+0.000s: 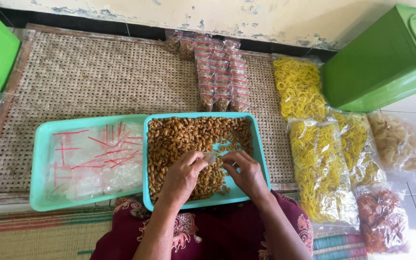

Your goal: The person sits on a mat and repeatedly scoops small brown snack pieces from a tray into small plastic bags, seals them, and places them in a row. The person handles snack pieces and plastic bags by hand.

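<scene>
Both hands over the right teal tray (261,163) of brown macaroni snacks (179,137): left hand (183,175) and right hand (247,173) each pinch 1 small clear bag (216,157) between them, fingers closed on its edges. Empty red-striped bags (97,159) fill the left tray (39,163).

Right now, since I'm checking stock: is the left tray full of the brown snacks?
No, the left tray holds only empty clear bags with red strips; the brown snacks fill the right tray.
</scene>
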